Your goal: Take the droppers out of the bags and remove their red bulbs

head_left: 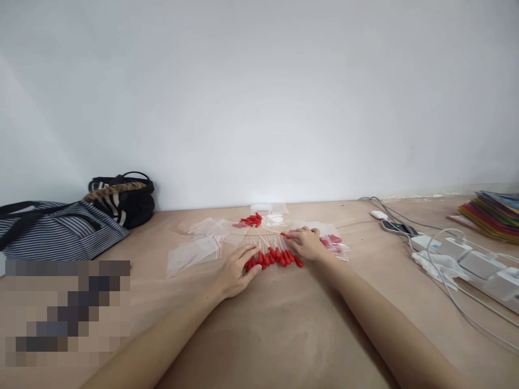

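Note:
A row of pale thin sticks with red bulb-like ends point(278, 256) lies on the table between my hands, red ends toward me. At the row's left end, my left hand point(238, 272) rests with thumb and fingers apart, its fingertips around the outermost red ends; whether it presses on them is unclear. My right hand point(307, 243) is over the right side of the row, fingers bent together. A small red piece point(283, 235) pokes out at its fingertips. Behind the row is a pile of small red pieces point(252, 220).
Clear plastic bags point(194, 255) lie left of the row; another bag with red pieces point(335, 243) is beside my right wrist. A striped bag point(65, 229) and black bag point(140, 202) stand left. Right are a power strip with chargers point(478, 265), cables and stacked coloured packets point(492, 216).

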`<state>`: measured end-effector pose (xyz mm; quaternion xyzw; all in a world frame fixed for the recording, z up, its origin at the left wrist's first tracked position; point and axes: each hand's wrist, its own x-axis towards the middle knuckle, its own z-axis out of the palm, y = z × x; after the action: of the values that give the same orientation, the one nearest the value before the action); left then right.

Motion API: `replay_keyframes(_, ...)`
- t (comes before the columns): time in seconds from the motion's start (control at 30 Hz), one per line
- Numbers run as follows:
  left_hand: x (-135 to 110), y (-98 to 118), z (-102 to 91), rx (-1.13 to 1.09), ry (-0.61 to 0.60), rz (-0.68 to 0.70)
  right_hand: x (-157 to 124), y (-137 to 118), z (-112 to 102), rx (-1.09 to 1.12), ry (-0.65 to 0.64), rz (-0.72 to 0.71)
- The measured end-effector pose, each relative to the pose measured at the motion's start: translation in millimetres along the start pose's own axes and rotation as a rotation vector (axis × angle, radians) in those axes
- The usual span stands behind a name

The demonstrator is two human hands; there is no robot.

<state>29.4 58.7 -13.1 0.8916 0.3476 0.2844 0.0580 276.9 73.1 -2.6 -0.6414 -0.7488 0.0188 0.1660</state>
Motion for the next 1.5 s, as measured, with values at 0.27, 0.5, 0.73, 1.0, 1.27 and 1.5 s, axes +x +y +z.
replay_keyframes(0.27,3.3,-1.4,6.5,0.029,0.029,0.001,24.7,-18.3,12.4,-0.037,0.033,0.142)
replay_keyframes(0.5,3.0,-4.0,9.1,0.094,0.023,0.066,16.3,-26.1,8.9,0.063,0.097,0.253)
replay_keyframes(0.73,-1.1,-5.0,6.3,0.125,0.072,0.065,-28.4,-42.5,0.4,0.160,0.142,0.231)
replay_keyframes(1.0,-11.6,-4.7,6.1,0.092,0.078,-0.136,-33.6,-13.6,-4.3,0.096,0.187,0.152)
replay_keyframes(1.27,-17.3,-2.8,3.3,0.071,0.113,-0.223,-24.1,14.1,0.5,-0.074,0.141,0.138)
replay_keyframes(1.5,-30.0,-2.9,-9.9,0.026,0.085,-0.338,-13.1,7.0,12.9,-0.024,0.258,0.109)
